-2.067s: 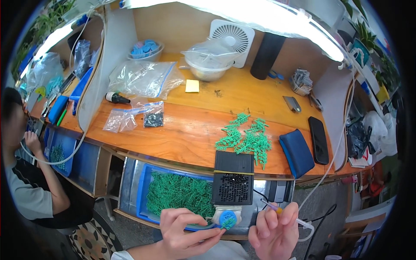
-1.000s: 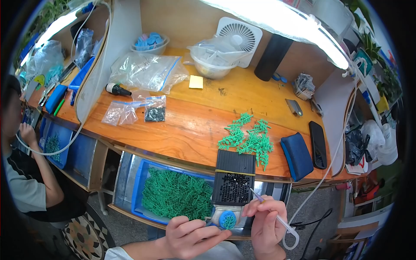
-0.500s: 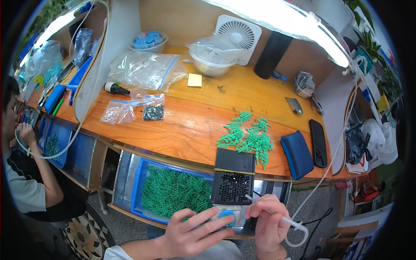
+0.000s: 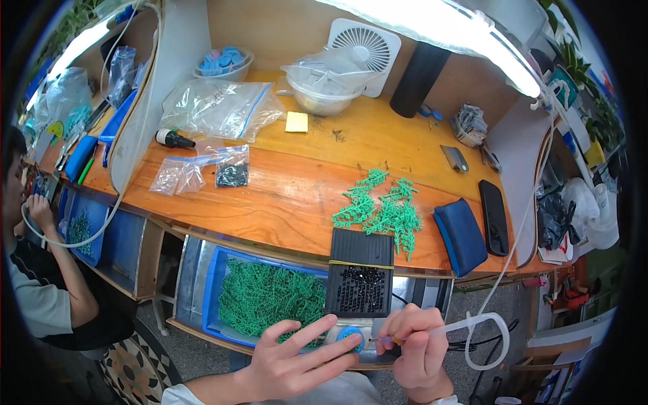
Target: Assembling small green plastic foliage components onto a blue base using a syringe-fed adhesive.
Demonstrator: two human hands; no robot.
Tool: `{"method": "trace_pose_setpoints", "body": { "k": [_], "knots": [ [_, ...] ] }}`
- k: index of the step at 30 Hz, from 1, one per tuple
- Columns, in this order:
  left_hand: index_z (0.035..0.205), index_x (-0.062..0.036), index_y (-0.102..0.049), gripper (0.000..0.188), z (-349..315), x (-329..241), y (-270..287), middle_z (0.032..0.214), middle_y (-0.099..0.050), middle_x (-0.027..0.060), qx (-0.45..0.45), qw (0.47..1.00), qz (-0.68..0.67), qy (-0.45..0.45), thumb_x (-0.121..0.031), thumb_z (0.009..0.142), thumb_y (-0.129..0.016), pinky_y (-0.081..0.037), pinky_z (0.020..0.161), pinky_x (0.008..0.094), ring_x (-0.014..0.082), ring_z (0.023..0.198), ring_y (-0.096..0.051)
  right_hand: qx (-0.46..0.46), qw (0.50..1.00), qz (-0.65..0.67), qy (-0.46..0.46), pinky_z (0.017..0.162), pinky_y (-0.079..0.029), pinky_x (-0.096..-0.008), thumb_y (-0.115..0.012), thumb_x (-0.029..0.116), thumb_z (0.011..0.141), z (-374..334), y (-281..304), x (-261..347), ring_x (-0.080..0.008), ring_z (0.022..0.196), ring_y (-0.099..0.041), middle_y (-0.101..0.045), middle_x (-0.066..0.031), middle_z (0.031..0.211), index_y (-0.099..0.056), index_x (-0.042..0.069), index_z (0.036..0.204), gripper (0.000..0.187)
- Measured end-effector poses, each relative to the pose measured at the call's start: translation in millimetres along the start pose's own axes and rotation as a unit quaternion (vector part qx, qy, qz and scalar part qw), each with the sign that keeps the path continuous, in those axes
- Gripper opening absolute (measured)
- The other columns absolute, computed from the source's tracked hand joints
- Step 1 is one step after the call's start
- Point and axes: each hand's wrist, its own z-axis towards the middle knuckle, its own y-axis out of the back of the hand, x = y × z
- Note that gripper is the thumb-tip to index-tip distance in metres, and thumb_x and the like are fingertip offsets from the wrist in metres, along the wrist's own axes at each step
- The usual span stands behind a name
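My right hand (image 4: 420, 347) is closed around a thin pen-like tool (image 4: 386, 339) with a clear tube (image 4: 503, 337) looping off to its right. The tool's tip points left, close to a small blue disc (image 4: 349, 332). Over that disc stretch the spread fingers of my left hand (image 4: 290, 361), touching it and partly hiding it; small green bits show on it. Just beyond both hands lies a black ribbed tray (image 4: 362, 246) with a yellow band across it. Small shiny black pieces (image 4: 361, 290) fill its nearer half.
Green branched pieces (image 4: 385, 209) lie on the wooden bench (image 4: 270, 189). A blue bin (image 4: 210, 297) of green pieces sits in the drawer. Right are a blue pouch (image 4: 460, 236) and phone (image 4: 493, 216); left, plastic bags (image 4: 209, 111). Another person (image 4: 54, 297) sits far left.
My right hand has brought the tool's tip from the black pieces down to beside the blue disc. The tube's loop has swung right. My left hand has barely moved.
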Motion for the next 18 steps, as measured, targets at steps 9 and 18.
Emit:
{"method": "trace_pose_setpoints", "body": {
  "k": [9, 18],
  "knots": [
    [0.095, -0.0243, -0.076, 0.013, -15.5, -1.7, -12.5, 0.116, -0.071, -0.0133, -0.054, 0.998, 0.021, -0.014, -0.023, 0.083, -0.075, -0.040, 0.085, 0.0276, 0.0132, 0.107, -0.060, 0.119, 0.987, -0.083, 0.074, 0.055, -0.045, -0.0304, -0.049, 0.019, 0.104, 17.3, -0.7, 0.0, -0.0187, 0.063, -0.054, -0.052, -0.0108, 0.073, -0.049, -0.003, 0.097, 0.022],
    [0.095, -0.0235, -0.077, 0.013, -16.6, -0.5, -10.7, 0.116, -0.071, -0.0104, -0.053, 0.999, -0.002, -0.010, -0.023, 0.083, -0.074, -0.041, 0.082, 0.0258, 0.0138, 0.108, -0.060, 0.171, 0.966, -0.176, 0.081, 0.052, -0.044, -0.0340, -0.056, 0.007, 0.098, 31.9, -7.9, 12.0, -0.0245, 0.060, -0.055, -0.056, -0.0123, 0.075, -0.054, -0.003, 0.097, 0.011]
  ]
}}
